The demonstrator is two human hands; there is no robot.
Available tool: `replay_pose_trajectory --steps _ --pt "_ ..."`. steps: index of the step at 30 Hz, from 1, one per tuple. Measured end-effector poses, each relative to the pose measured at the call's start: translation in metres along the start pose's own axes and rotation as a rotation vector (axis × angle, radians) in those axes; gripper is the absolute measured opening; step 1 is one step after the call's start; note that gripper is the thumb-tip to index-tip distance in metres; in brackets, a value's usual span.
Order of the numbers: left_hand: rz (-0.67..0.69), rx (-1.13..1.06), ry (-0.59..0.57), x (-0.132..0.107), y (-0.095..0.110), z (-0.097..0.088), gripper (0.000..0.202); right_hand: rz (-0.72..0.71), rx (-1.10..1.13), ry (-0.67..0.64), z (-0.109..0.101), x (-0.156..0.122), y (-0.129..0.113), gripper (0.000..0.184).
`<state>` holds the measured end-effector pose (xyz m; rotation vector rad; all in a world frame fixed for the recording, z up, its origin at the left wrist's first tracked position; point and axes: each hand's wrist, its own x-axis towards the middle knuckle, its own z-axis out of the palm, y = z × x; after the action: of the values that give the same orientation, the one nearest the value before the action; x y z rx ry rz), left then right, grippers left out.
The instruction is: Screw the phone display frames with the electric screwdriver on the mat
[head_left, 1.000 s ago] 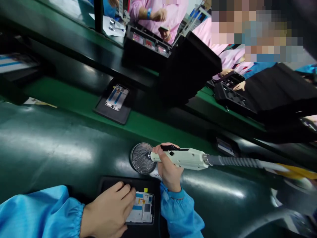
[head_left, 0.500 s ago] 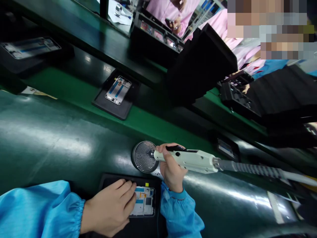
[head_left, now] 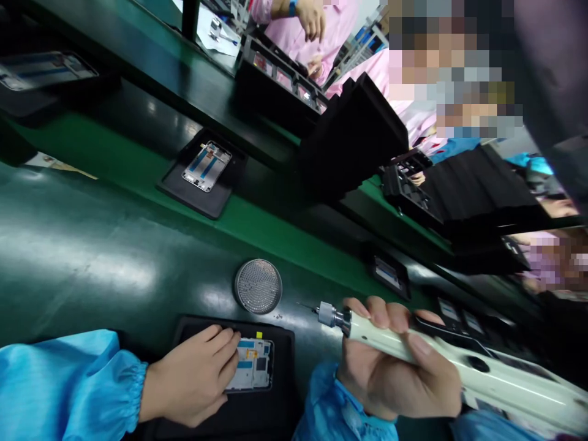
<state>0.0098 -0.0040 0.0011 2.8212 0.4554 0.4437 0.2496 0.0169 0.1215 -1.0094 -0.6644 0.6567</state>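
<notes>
Here on my feed the right hand (head_left: 390, 380) has its fingers wrapped around a long, cream-coloured plastic power screwdriver (head_left: 505, 383), fingertips curling over its far side, thumb closed against it. Just past those fingers sits a silver metal collar (head_left: 327, 313), and out of it a thin metal bit (head_left: 307, 306) points left, its tip near but apart from a round, shallow silver metal dish (head_left: 258, 286) with a dimpled inside. A few tiny dark pieces (head_left: 277, 316) lie by the dish's near rim, too small for me to name. Over to my left hand (head_left: 190, 373): fingers pressed together side by side, slightly bent, laid across the left part of a flat, silver-grey metal phone frame (head_left: 261, 383) with blue strips inside. I can't tell whether they pinch its edge. The frame lies on a flat black tray (head_left: 261, 416), right under those fingers and reaching out to their right, a small yellow square tab (head_left: 259, 335) sticking up at its far edge. Far beyond the left fingers, a second silver phone frame (head_left: 207, 165) rests on its own black tray, and farther off, past a tall stack of black trays (head_left: 353, 141), there's a co-worker's hand (head_left: 312, 18) with fingers hanging down.
</notes>
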Motion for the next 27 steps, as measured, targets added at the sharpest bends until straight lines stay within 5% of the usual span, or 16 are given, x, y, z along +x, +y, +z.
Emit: replay_pose_trajectory --steps 9,18,27 --pt "0.011 0.007 0.003 0.001 -0.001 0.001 0.053 0.031 -0.079 0.022 0.003 -0.017 0.0 0.019" --pt "0.015 0.005 0.006 0.002 0.002 0.0 0.053 0.127 -0.301 -0.262 -0.002 -0.076 0.042 0.023" --pt "0.027 0.042 0.016 0.002 0.003 -0.001 0.05 0.155 -0.311 -0.342 0.002 -0.084 0.046 0.024"
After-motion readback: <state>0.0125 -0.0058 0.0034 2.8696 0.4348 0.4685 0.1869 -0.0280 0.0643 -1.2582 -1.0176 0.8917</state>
